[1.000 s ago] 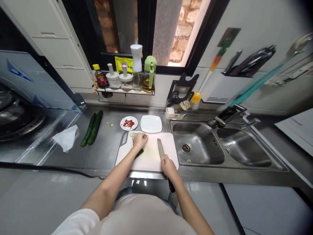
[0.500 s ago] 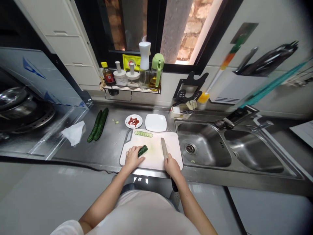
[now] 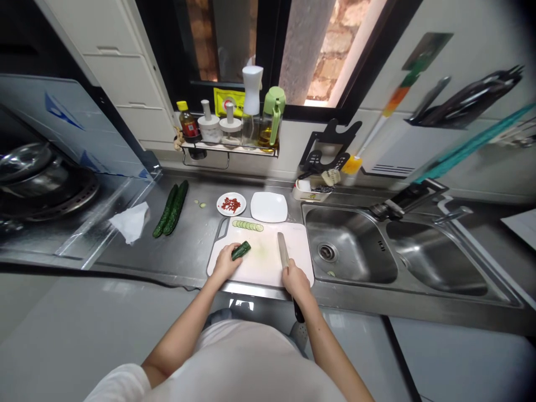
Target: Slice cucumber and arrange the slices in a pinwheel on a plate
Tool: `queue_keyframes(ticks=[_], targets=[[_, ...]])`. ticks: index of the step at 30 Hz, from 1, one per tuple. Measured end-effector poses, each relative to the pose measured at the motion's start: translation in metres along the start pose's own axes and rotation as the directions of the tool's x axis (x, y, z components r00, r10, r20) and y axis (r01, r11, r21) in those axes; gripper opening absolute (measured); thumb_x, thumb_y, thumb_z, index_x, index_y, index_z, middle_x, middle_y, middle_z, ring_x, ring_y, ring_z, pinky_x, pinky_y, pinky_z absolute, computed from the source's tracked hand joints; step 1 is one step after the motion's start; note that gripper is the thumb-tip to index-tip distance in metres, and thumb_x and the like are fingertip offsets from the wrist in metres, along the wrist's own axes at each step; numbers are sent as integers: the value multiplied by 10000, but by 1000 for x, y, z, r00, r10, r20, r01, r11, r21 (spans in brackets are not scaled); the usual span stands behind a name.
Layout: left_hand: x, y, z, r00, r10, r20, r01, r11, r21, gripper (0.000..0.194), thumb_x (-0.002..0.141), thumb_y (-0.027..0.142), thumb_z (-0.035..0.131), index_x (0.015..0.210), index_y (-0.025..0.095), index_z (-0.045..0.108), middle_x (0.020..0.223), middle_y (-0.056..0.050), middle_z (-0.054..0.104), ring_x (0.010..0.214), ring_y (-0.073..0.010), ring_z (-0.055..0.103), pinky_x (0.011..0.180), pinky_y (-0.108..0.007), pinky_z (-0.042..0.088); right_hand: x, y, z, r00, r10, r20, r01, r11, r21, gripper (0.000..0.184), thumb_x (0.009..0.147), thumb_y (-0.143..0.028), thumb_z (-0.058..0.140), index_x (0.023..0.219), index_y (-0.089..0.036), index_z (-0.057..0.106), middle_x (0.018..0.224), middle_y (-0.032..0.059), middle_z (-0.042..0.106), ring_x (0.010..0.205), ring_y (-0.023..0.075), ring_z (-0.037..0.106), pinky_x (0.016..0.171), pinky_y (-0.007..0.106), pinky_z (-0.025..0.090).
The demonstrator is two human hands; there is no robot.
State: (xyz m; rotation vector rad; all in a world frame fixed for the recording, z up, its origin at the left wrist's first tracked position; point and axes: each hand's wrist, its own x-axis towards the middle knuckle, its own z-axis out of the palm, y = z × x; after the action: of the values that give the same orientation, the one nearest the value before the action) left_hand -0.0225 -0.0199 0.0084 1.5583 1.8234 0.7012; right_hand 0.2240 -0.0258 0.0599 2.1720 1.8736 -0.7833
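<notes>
A white cutting board lies on the steel counter in front of me. My left hand is closed on a short dark green cucumber piece near the board's left side. My right hand grips a knife whose blade lies flat on the board, pointing away from me. A row of thin cucumber slices sits along the board's far edge.
Two whole cucumbers lie at the left beside a crumpled white tissue. Behind the board stand a small plate of chopped red chilli and an empty white plate. A double sink is at the right. Bottles fill a wall rack.
My left hand left the slices at the board's far edge, came back toward me and took hold of the cucumber piece. The knife hand has barely moved.
</notes>
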Motion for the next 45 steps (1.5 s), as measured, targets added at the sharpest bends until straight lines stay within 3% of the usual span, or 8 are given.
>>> queue_keyframes(ticks=[4,8,11,15,36,40,43,45], targets=[[15,-17,-18,980,-114,-165,95,989,-117,514,690,173,669,1192,234,585,1094,-31,663,1012,-196,611,908,-303,473,1,-1,1,1000,-4,-3,4,1000,-7,281,959,-256,291,1161,-184,473,999,128,677,910,234,639,690,302,382],[34,-35,-43,899,-259,-353,226,965,-133,523,694,248,701,1204,226,587,1018,-32,680,935,-194,630,851,-286,482,1,-3,0,1000,-6,8,6,1000,-15,281,959,-250,292,1167,-179,468,1008,134,676,920,239,641,692,304,384],[46,-45,-55,850,-308,-427,293,950,-102,516,693,254,710,1196,222,598,1054,-50,676,969,-203,627,875,-294,474,0,-4,0,1000,-10,13,10,1000,-21,278,955,-251,295,1160,-175,467,1014,136,674,927,247,639,682,306,381],[55,-52,-57,821,-340,-458,355,933,-56,485,696,240,704,1172,225,613,1073,-61,677,996,-209,629,897,-303,467,0,-5,-1,1000,-12,17,13,1000,-22,275,951,-249,291,1150,-176,466,1004,130,674,923,248,637,664,305,373],[54,-57,-54,864,-296,-408,342,939,43,530,719,326,724,1218,203,595,1109,-96,658,1056,-249,604,918,-328,452,1,-8,-3,999,-9,37,10,1000,-22,283,945,-221,306,1172,-175,467,1008,137,671,920,245,635,695,308,386],[44,-45,-57,859,-282,-427,358,928,106,601,733,378,711,1284,204,546,1187,-125,602,1126,-286,544,945,-377,425,0,-8,-4,999,-10,37,10,1000,-19,274,949,-220,305,1166,-176,466,1023,138,670,929,242,634,700,305,386],[34,-26,-50,819,-210,-534,370,904,213,567,777,384,669,1311,252,529,1303,-129,519,1222,-329,446,997,-465,359,-1,-8,-5,999,-13,39,14,1000,-15,267,953,-221,300,1162,-178,462,1026,135,670,929,234,634,698,299,385],[28,-9,-38,857,-83,-509,257,924,282,478,826,358,618,1290,265,552,1295,-113,526,1213,-307,451,1012,-455,337,-2,-8,-5,999,-15,39,15,1000,-13,271,955,-219,292,1165,-177,460,1026,135,671,927,229,635,696,295,385]])
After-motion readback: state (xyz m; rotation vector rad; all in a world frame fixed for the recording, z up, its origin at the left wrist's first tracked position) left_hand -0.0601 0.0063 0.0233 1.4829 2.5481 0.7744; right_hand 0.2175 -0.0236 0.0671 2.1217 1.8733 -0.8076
